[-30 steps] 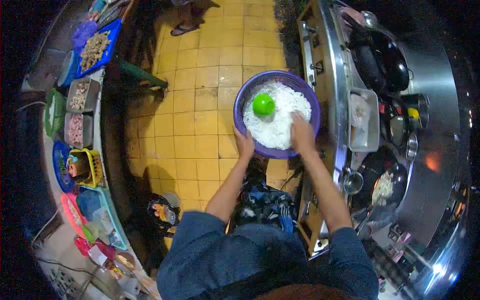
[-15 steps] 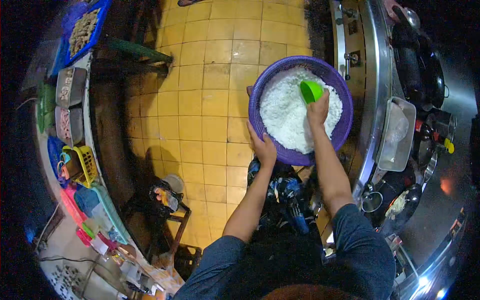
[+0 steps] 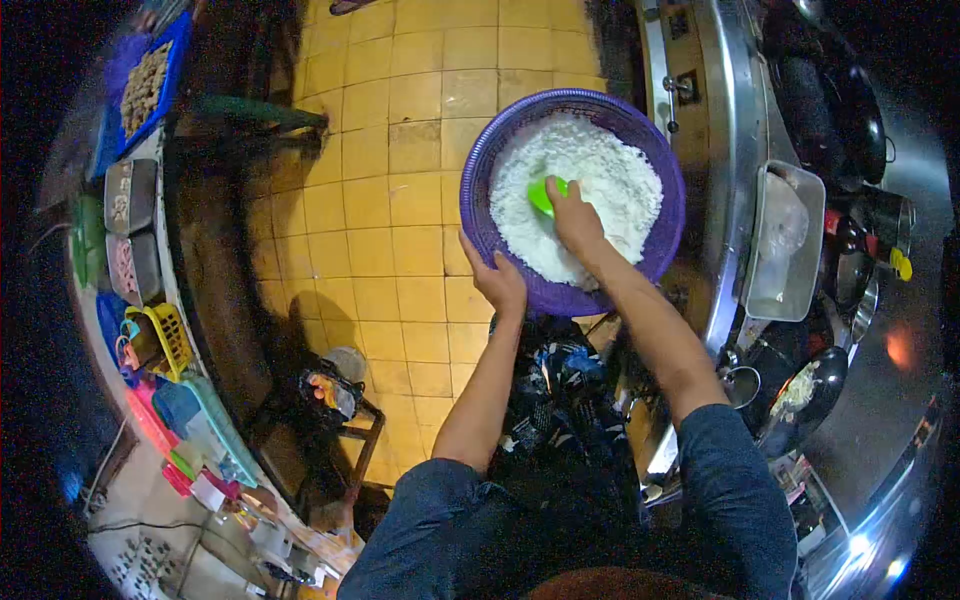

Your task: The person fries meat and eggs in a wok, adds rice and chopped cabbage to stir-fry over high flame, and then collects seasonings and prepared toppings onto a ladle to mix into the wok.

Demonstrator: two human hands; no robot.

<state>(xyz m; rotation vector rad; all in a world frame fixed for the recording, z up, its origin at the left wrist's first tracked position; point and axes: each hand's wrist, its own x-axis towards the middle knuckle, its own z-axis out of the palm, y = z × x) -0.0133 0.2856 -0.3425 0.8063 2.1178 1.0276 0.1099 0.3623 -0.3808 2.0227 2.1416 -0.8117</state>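
Note:
A round purple plastic basin [image 3: 672, 225] with a ribbed rim is held in front of me, with loose white flour [image 3: 620, 170] heaped inside. My left hand [image 3: 498, 285] grips its near left side, thumb up against the wall and the other fingers partly hidden. My right hand [image 3: 577, 218] reaches into the basin, wrapped around a bright green plastic scoop [image 3: 541, 197]. That scoop is tipped into the flour left of centre, so its contents are hidden.
On the right runs a metal-edged stove counter [image 3: 735, 190] with a clear plastic tub [image 3: 780, 290], a sauce bottle [image 3: 850, 235] and a wok [image 3: 825, 375]. The left table carries metal trays [image 3: 130, 195] and a yellow basket [image 3: 172, 340]. Yellow tiles [image 3: 370, 210] cover the floor.
The green scoop in my right hand has moved left and turned downward into the flour. In the view, the basin and my left hand have shifted left and slightly up.

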